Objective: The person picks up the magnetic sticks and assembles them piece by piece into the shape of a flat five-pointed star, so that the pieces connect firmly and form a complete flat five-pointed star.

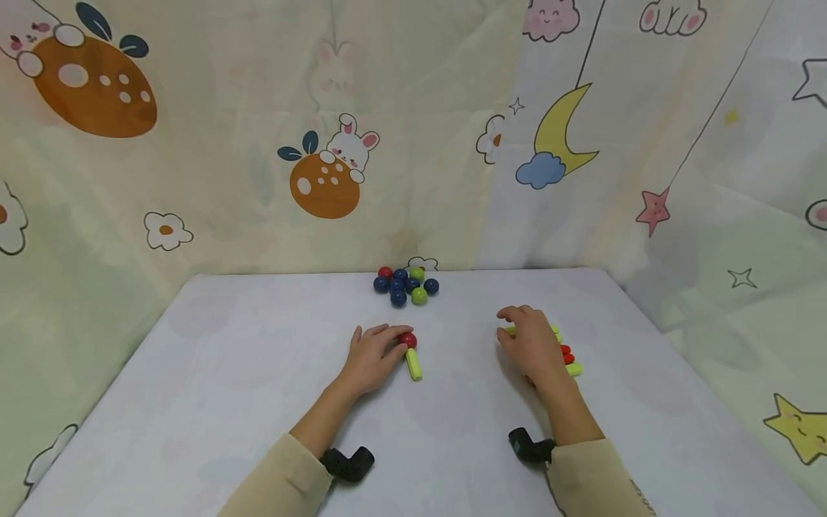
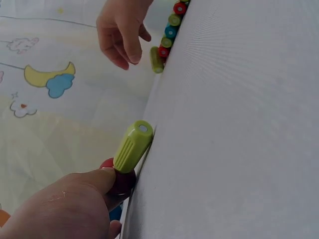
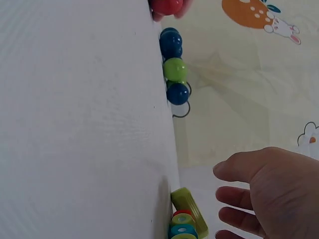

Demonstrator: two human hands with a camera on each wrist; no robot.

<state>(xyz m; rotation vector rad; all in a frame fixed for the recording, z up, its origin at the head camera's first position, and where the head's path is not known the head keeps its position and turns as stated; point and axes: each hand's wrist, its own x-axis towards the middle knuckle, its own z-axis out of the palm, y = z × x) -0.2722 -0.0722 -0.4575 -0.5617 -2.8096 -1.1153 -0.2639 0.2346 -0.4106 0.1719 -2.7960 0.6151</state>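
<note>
On the white table my left hand [image 1: 371,359] pinches a red ball [image 1: 409,340] between thumb and fingers. A lime-green rod [image 1: 414,365] touches the ball and points toward the near side; its end face with a small grey disc shows on this rod [image 2: 132,149] in the left wrist view. My right hand [image 1: 533,346] hovers with loosely bent fingers over a group of short coloured rods, partly hiding them. Red rods [image 1: 567,355] and a lime-green rod [image 1: 573,369] show beside it. The right wrist view shows a blue rod [image 3: 183,231] there too.
At the table's far edge sits a cluster of balls: several dark blue balls [image 1: 398,296], green ones [image 1: 419,296] and a red one [image 1: 385,272]. Behind hangs a printed cloth [image 1: 413,143]. Each wrist carries a black strap-on device, such as the left one [image 1: 349,464].
</note>
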